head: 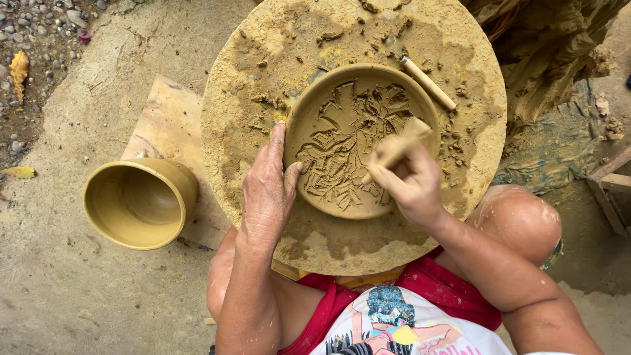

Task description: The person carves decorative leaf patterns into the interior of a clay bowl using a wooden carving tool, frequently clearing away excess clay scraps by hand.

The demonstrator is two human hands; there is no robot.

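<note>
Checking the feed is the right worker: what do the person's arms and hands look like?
Both arms are bare, with no sleeves reaching the forearms, no gloves, and no watch or rings visible. The left hand and right hand are smeared with drying tan clay, which also dusts the forearms. Nothing else is worn on them.

wet matt clay dish (pixel 358 141), rough crumb-strewn wheel (pixel 263 39), smooth clay pot (pixel 139 202).

left hand (pixel 266 187) steadies the clay dish (pixel 358 138) on the round wheel (pixel 263 52); right hand (pixel 411 184) grips a wooden trimming tool (pixel 397 148) over curled shavings (pixel 342 151).
</note>
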